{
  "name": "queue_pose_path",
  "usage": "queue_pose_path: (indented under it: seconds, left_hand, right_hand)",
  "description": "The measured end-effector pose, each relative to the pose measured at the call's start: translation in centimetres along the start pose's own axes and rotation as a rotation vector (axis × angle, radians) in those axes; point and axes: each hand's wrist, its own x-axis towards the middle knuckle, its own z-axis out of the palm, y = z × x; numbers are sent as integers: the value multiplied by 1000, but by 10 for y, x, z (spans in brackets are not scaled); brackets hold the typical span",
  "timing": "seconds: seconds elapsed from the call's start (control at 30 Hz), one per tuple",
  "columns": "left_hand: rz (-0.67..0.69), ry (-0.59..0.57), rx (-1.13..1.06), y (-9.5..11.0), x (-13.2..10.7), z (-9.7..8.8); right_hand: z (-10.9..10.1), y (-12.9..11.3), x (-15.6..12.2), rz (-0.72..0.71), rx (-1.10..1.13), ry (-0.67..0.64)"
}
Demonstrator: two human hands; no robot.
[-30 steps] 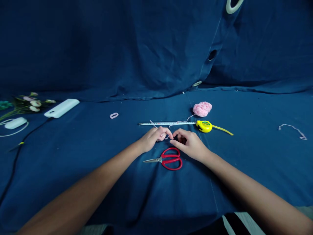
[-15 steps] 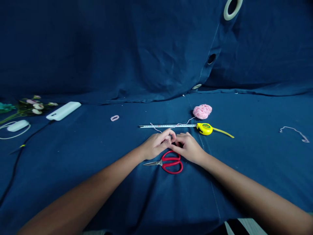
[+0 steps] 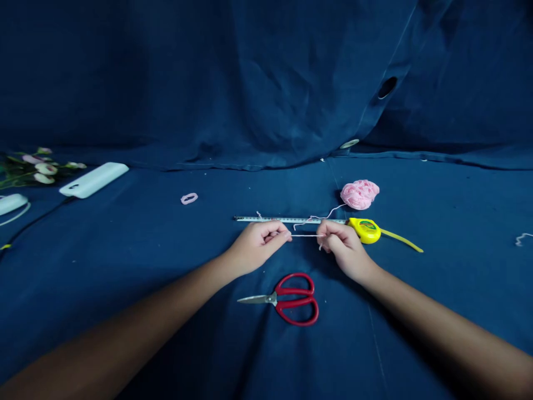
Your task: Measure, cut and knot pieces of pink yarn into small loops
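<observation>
Head view: yarn (image 3: pixel 305 235) ends behind fingers (image 3: pixel 275 229).

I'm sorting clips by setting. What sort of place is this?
Likely a makeshift craft workspace draped in blue cloth: a pink yarn ball, tape measure and red scissors lie out. Left hand and right hand pinch a strand.

Matt blue cloth (image 3: pixel 125 266) covers the bench; fuzzy pink yarn ball (image 3: pixel 359 194); glossy yellow plastic tape measure (image 3: pixel 366 230); scissors (image 3: pixel 287 299) of bare metal blades, shiny red plastic handles.
</observation>
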Motion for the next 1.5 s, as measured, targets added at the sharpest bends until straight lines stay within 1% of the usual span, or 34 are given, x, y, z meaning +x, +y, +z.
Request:
queue_pose_path:
  seconds: [0.1,0.2,0.27,0.37,0.43,0.53,0.63,0.73,0.83,0.97,1.07,1.13,1.2,1.27,1.5]
  left_hand:
    - [-45,5,-22,0,1,-4]
    - [-38,14,-105,-4,3,-9]
    - [-21,9,-174,-7,5,-12]
    - [-18,-33,-298,-11,7,-19]
    - [-36,-69,-390,-12,9,-25]
    - [-72,-114,-525,-13,11,-36]
    - [-55,-157,-646,-15,14,-44]
    - [-35,-192,-735,-17,15,-49]
    - [-30,-224,-761,-19,15,-50]
    - [-14,-278,-812,-21,13,-51]
    - [-49,-402,-880,-22,11,-55]
    - [-73,-498,-873,-22,9,-57]
    - [-78,-539,-847,-21,8,-58]
    - [-72,-530,-847,-20,7,-58]
    - [-84,-453,-881,-18,3,-54]
  right_hand:
    - [-1,6,1,73,153,70]
    - [-1,13,5,112,318,129]
    - [0,15,8,129,368,157]
    - [-1,17,10,144,384,154]
    - [-2,15,11,156,418,115]
    - [-9,12,12,178,525,22]
    - [-20,9,14,171,610,-143]
    - [-31,6,16,173,666,-322]
    - [-35,6,15,197,748,-409]
    - [-34,7,15,277,821,-416]
    - [-33,7,16,340,880,-412]
    - [-33,6,18,395,912,-400]
    - [-32,6,19,440,923,-378]
    - [-31,6,20,454,932,-372]
    - [-25,6,21,423,1059,-437]
